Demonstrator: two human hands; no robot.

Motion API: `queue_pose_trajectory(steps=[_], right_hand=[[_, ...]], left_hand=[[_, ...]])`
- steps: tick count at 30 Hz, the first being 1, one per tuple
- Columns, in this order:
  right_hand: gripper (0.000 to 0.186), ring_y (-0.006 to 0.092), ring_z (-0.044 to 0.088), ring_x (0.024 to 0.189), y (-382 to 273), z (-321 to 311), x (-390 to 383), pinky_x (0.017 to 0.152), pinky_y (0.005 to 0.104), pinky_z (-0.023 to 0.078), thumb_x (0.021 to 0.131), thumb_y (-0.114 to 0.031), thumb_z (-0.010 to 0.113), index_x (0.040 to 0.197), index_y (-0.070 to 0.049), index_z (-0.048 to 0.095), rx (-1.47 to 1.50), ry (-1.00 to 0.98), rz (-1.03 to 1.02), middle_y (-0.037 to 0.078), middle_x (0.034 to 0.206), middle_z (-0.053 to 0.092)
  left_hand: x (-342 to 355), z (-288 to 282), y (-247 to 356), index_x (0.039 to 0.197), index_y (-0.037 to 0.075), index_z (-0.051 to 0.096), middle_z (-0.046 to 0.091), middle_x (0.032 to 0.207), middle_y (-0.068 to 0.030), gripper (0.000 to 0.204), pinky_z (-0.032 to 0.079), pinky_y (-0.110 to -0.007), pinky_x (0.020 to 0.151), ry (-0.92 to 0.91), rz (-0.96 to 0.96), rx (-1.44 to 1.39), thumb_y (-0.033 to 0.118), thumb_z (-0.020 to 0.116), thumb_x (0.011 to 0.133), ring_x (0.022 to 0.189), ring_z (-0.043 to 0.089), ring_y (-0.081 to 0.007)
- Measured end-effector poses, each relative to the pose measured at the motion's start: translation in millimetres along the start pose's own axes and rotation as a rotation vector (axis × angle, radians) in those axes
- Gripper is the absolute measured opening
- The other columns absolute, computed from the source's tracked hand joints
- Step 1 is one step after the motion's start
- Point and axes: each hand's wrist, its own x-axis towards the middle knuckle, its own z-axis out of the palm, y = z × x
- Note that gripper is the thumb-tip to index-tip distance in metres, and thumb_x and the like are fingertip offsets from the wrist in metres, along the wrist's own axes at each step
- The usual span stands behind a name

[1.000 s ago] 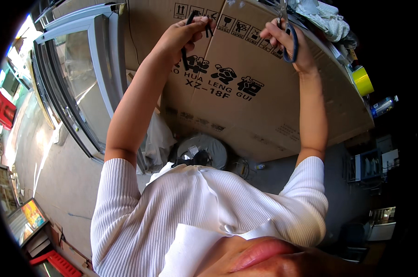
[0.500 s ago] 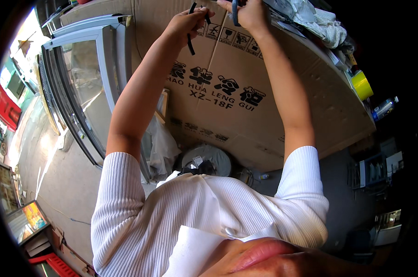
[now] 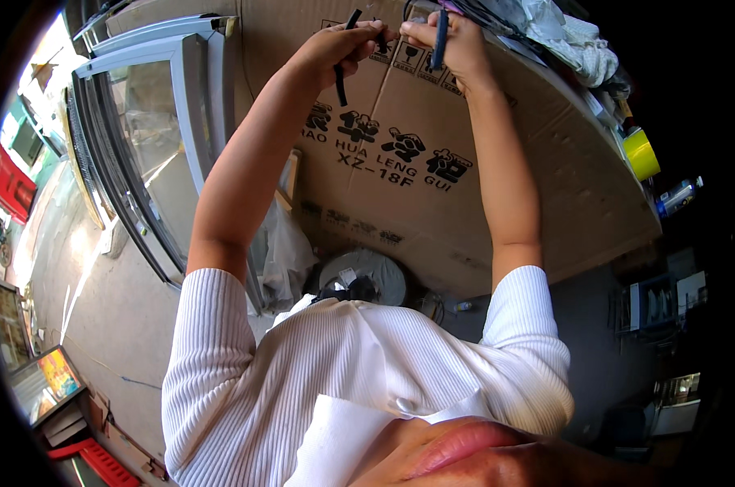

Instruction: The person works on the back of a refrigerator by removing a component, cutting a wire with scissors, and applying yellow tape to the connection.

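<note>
Strip (image 3: 341, 88), black, its long axis running up the view with the top leaning right, is pinched in the left hand (image 3: 340, 49), its ends sticking out above and below that grip. Rightward, both hands' fingertips nearly meet in front of the box (image 3: 432, 231); I cannot tell whether they touch. The blue scissors handle (image 3: 440, 40) sits in the right hand (image 3: 464, 50), curled around it just right of the strip; blades indistinct.

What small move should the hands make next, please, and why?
Perhaps the right hand should gently steady the black strip: the left hand grips it, and both hands' fingertips are very close. The right also holds a blue handle, so care seems wise.
</note>
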Motion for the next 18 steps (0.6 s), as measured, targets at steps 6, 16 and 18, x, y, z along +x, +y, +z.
queue_pose_trajectory(steps=[6,16,18], right_hand=[[0.023,0.0102,0.064,0.075,-3,-13,-46,0.07,0.0191,0.05,0.078,-0.016,0.074,0.069,-0.011,0.054,0.203,-0.075,0.156,0.006,0.08,0.068],[0.024,0.009,0.06,0.07,-4,-23,-66,0.066,0.0198,0.045,0.075,-0.017,0.077,0.071,-0.012,0.053,0.078,-0.048,0.179,0.0,0.071,0.061],[0.024,0.009,0.061,0.07,1,-23,-67,0.066,0.0202,0.046,0.075,-0.017,0.077,0.071,-0.012,0.053,0.061,-0.039,0.166,0.0,0.071,0.062]], left_hand=[[-3,21,-12,0.092,0.014,0.066,0.065,0.084,0.0071,0.014,0.024,-0.009,0.041,-0.099,-0.135,-0.084,0.027,0.062,0.09,0.066,0.054,0.0066],[-3,41,-16,0.096,0.013,0.061,0.058,0.08,0.0093,0.016,0.022,-0.011,0.038,-0.173,-0.186,-0.063,0.028,0.057,0.093,0.053,0.042,0.0064],[-11,49,-1,0.085,0.016,0.059,0.046,0.056,0.0091,0.014,0.02,-0.018,0.036,-0.081,-0.249,-0.043,0.026,0.057,0.093,0.041,0.032,-0.0018]])
